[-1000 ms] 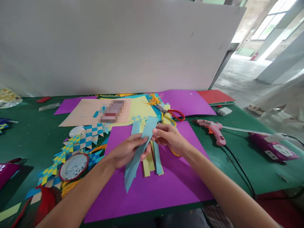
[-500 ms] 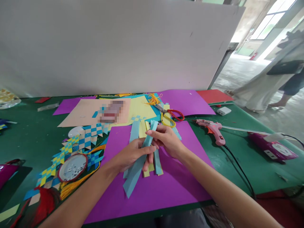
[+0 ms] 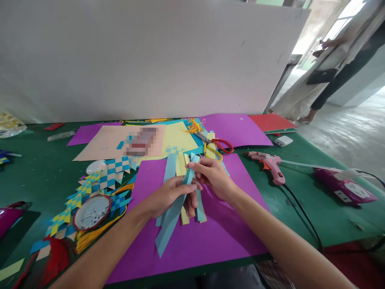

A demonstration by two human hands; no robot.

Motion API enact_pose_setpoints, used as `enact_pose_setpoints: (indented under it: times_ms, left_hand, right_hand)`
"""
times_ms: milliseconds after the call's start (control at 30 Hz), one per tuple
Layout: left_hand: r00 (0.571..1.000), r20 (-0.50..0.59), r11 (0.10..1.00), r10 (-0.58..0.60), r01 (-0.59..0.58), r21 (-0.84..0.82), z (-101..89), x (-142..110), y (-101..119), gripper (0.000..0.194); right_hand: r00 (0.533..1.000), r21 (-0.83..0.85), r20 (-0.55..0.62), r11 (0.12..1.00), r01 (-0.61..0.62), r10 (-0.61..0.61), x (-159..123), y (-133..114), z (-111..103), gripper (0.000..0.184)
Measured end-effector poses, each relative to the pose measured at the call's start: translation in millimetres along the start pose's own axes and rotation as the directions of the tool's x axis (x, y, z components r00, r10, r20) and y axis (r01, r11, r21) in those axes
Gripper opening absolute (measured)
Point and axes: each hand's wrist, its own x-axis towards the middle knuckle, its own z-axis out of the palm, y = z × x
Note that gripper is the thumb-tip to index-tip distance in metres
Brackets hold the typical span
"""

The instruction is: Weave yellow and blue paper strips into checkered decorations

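A long light-blue paper strip [image 3: 171, 224] slants between my hands above a purple sheet [image 3: 228, 241]. My left hand [image 3: 176, 192] grips it around the middle, thumb on top and fingers beneath. Near its upper end my right hand [image 3: 212, 174] pinches the same strip between thumb and fingers. Under the hands lie a yellow strip [image 3: 181, 162] and another blue strip [image 3: 170, 165], with further blue and yellow strip ends [image 3: 200, 208] showing to the right. Just beyond my right hand are scissors [image 3: 221, 145] with one red and one yellow handle.
On the right lie a pink glue gun [image 3: 267, 160], its cord, and a purple power strip [image 3: 343, 186]. Woven paper fish [image 3: 116, 170] and a round dish [image 3: 92, 212] sit left. A white board [image 3: 135, 60] stands behind. A person [image 3: 327, 72] is beyond the table.
The blue strip's lower end has swung slightly down and left. My left fingers have shifted a little under it. The person in the background has moved left.
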Motion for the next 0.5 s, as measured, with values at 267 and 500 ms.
enact_pose_setpoints:
  times_ms: [267,500]
  left_hand:
    - [0.977,-0.155,0.982,0.146,-0.125,0.138,4.7,5.2,0.6,0.027]
    - [0.976,-0.166,0.972,0.142,-0.105,0.212,6.9,5.0,-1.3,0.033]
  right_hand:
    - [0.999,-0.008,-0.041,1.000,0.017,-0.018,1.7,8.4,2.3,0.042]
    - [0.999,0.027,-0.025,0.999,0.047,-0.046,1.8,10.3,2.8,0.038]
